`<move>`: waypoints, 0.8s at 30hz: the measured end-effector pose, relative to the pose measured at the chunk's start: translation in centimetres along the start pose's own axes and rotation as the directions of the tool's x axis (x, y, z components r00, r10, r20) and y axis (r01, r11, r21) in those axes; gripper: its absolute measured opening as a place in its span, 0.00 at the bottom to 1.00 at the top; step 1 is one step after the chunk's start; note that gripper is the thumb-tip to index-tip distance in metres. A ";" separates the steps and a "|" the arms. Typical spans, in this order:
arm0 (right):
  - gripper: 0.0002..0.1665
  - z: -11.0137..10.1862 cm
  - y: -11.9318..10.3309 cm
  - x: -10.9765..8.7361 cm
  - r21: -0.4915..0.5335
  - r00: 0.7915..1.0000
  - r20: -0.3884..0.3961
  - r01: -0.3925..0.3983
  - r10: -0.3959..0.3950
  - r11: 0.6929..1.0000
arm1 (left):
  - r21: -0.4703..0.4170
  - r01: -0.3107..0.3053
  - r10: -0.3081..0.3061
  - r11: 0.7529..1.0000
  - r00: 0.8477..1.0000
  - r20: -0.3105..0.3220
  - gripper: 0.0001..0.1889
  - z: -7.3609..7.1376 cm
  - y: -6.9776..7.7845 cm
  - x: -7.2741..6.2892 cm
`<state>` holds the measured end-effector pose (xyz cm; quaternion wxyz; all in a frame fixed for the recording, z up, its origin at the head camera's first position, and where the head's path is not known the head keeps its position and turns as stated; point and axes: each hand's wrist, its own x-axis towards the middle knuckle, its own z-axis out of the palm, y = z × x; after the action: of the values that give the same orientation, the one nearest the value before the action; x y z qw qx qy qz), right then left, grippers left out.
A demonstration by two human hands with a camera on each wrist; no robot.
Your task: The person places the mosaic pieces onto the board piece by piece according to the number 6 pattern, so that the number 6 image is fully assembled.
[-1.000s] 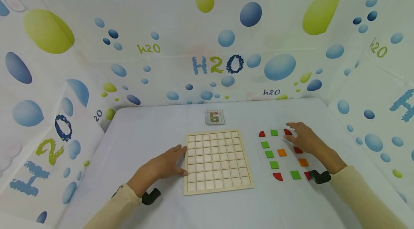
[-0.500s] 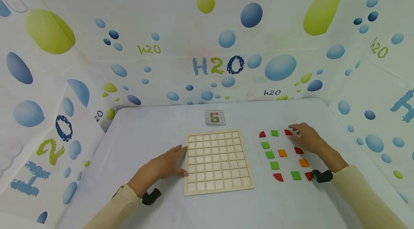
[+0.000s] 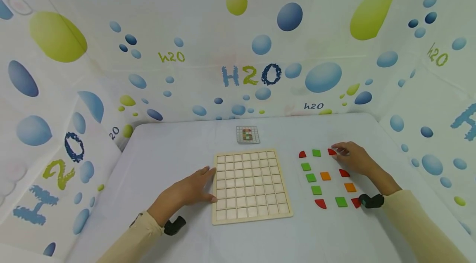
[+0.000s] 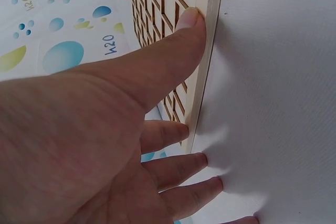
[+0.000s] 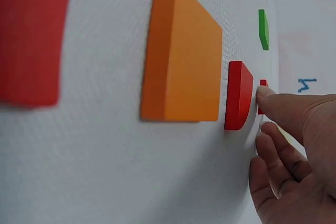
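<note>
A pale wooden grid board (image 3: 253,219) lies in front of me in the head view. At its left edge rests my left hand (image 3: 187,188); in the left wrist view the thumb (image 4: 190,22) lies on the rim and the other fingers are spread beside it. My right hand (image 3: 353,158) is at the far right of the loose pieces, with thumb and index finger pinching a red quarter-circle tile (image 3: 330,152). From the right wrist camera, the thumb (image 5: 268,98) partly covers that tile. A nearer red tile (image 5: 239,95) lies apart from the hand.
Several green square tiles (image 3: 310,177), two orange squares (image 3: 325,176) and more red quarter-circles (image 3: 320,204) lie on the white tabletop right of the board. Behind the board is a small pattern card (image 3: 247,135). A printed curtain (image 3: 201,89) rises behind the table.
My right hand has shifted slightly right, and its spread thumb and index finger have closed in on the far red tile. The left hand has kept its place on the board.
</note>
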<state>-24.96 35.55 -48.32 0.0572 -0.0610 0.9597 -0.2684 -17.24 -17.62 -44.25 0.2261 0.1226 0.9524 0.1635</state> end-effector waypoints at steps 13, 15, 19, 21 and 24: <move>0.21 0.0 0.0 0.0 0.012 0.999 -0.008 0.033 -0.033 0.999 | 0.012 0.006 -0.006 1.000 1.000 -0.005 0.53 -0.1 0.1 0.0; 0.21 0.0 0.0 0.0 0.015 0.999 -0.010 0.039 -0.038 0.999 | 0.014 0.001 -0.001 1.000 1.000 -0.006 0.53 -0.1 0.1 0.0; 0.21 0.0 -0.1 -0.2 0.021 0.999 -0.015 0.043 -0.043 0.999 | 0.013 -0.001 0.001 1.000 1.000 -0.004 0.53 0.0 0.0 0.1; 0.20 0.0 -0.1 -0.3 0.025 0.999 -0.015 0.040 -0.040 0.999 | 0.012 0.000 0.000 1.000 1.000 -0.004 0.53 0.0 0.0 0.1; 0.20 0.0 -0.2 -0.3 0.031 0.999 -0.016 0.036 -0.035 0.999 | 0.014 0.002 -0.002 1.000 1.000 -0.001 0.53 0.0 0.0 0.1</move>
<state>-24.62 35.43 -48.21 0.0460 -0.0752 0.9546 -0.2847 -17.33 -17.55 -44.28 0.2248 0.1231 0.9538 0.1568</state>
